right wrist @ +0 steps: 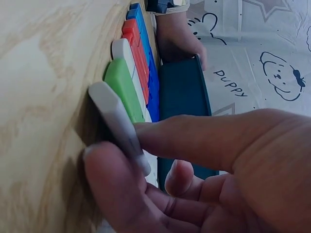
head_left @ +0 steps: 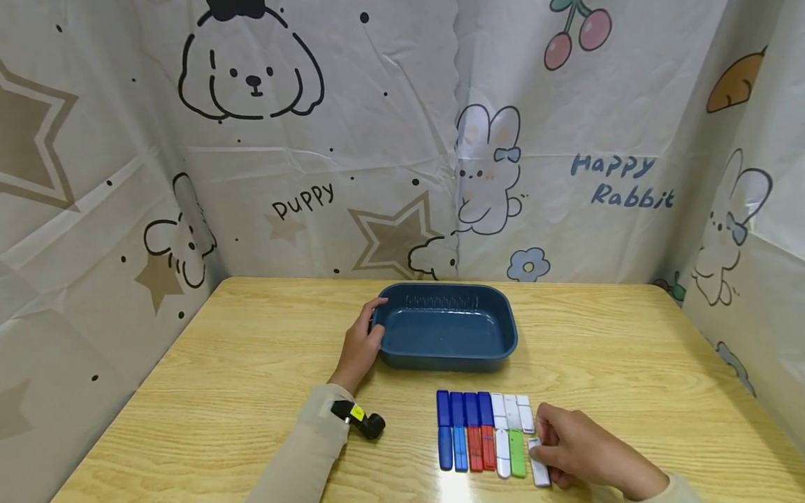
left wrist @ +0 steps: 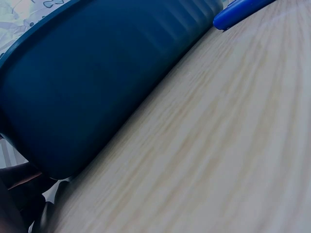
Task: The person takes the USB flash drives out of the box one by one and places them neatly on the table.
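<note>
My right hand (head_left: 581, 447) pinches a small white plastic stick (head_left: 539, 464), shaped like a USB flash drive, between thumb and fingers. In the right wrist view the white stick (right wrist: 116, 121) is tilted, beside a green stick (right wrist: 124, 87). Two rows of similar sticks lie to its left: dark blue sticks (head_left: 464, 409) and white ones (head_left: 511, 412) behind, then blue, red (head_left: 474, 447), white and green (head_left: 517, 453) in front. My left hand (head_left: 361, 346) grips the left end of a dark blue plastic bin (head_left: 446, 363); its fingers are partly hidden behind the wall in the left wrist view.
The bin stands upright on the wooden table (head_left: 251, 363), behind the rows, with nothing visible inside. A printed cloth (head_left: 302, 154) hangs along the back and both sides of the table. A black camera (head_left: 365, 423) is strapped on the left wrist.
</note>
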`<action>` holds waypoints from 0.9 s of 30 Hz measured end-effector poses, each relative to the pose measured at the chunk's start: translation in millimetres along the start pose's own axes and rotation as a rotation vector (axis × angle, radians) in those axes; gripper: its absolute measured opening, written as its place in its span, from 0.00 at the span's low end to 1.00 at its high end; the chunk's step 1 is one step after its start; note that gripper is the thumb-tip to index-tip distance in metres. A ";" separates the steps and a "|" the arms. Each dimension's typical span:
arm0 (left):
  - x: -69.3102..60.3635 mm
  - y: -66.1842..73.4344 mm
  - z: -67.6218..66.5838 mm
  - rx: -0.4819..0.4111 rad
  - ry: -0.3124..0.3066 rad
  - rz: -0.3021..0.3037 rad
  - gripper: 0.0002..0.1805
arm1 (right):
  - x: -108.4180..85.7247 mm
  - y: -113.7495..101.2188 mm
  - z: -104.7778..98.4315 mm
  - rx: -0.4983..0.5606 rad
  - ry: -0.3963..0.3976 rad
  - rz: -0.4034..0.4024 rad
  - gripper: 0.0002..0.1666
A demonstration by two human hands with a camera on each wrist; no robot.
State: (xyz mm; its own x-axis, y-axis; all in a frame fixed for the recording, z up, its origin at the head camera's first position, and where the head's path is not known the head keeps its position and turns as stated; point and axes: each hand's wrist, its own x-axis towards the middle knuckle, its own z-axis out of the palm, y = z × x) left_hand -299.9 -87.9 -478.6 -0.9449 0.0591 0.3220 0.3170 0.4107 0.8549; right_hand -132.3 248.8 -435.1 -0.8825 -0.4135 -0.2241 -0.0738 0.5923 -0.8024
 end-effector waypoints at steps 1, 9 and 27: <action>0.0 -0.1 -0.1 0.002 0.001 0.001 0.26 | -0.2 0.0 0.1 -0.002 0.002 -0.003 0.12; 0.0 -1.8 -0.2 0.006 -0.004 0.012 0.26 | 1.5 -0.5 2.1 -0.021 0.016 -0.022 0.13; 0.3 -2.8 0.2 -0.001 -0.003 0.009 0.27 | 6.1 -1.8 6.2 -0.043 0.048 -0.025 0.13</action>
State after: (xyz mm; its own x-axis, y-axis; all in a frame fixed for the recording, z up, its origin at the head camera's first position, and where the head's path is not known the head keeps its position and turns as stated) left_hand -301.1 -88.8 -480.9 -0.9422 0.0650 0.3286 0.3255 0.4093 0.8524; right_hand -134.6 240.9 -438.4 -0.9014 -0.3955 -0.1763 -0.1153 0.6117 -0.7826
